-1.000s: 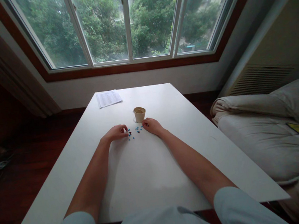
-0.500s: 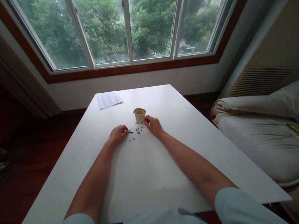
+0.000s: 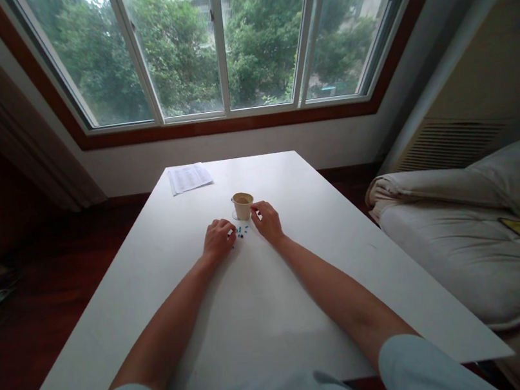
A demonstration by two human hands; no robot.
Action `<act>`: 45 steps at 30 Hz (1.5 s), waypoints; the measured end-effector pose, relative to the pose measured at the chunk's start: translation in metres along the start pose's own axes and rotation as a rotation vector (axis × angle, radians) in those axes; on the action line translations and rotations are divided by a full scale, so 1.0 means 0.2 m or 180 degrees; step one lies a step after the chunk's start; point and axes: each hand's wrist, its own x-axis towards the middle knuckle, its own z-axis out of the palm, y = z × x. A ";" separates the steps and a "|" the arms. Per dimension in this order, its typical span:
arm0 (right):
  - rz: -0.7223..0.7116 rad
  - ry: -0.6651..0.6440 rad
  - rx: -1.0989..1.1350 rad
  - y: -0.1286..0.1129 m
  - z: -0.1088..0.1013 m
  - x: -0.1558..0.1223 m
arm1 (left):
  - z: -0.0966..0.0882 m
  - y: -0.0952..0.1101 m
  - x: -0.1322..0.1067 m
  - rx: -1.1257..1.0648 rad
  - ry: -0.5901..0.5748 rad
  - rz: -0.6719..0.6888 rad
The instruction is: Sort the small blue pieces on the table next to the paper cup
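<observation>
Left hand: my left hand (image 3: pixel 218 237) has slid toward 3 o'clock in the last half second and now sits right beside the small blue pieces (image 3: pixel 241 235), at their 9 o'clock.
Left fingers: curled down, the tips bunched at the cluster's edge; I cannot tell whether they pinch a piece.
Pieces hidden: those that showed by my left fingertips are out of sight; I cannot tell whether I have picked any up or simply cover them.
Pieces in sight: a few lie loose on the white desk (image 3: pixel 269 324) between my 2 hands, from the cup's 6 to its 7 o'clock; they look unmoved.
Right hand: my right hand (image 3: pixel 268 221) has barely shifted, resting at the cup's 4 o'clock.
Right fingers: thumb and index curve toward the cup; I cannot tell whether they touch it or pinch anything.
Cup: the tan cup (image 3: pixel 243 210) stands upright, mouth up, at my 12 o'clock, in the same spot as before.
Papers: the printed sheets (image 3: pixel 190 178) lie undisturbed between the cup's 10 and 11 o'clock.
Meaning: my left hand is now the busier of the 2, judging by its move, and the sorting-out of pieces looks unfinished.
</observation>
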 end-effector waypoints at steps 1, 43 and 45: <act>-0.0011 0.0001 0.0019 0.00 0.00 0.00 | 0.00 0.01 0.00 -0.0022 -0.0020 0.0020; 0.0125 -0.0310 0.0446 0.13 0.09 -0.02 | 0.05 -0.05 0.01 -0.0117 -0.0373 0.0672; 0.0142 -0.0289 0.0605 0.14 0.09 -0.02 | 0.05 -0.05 0.01 -0.0074 -0.0365 0.0688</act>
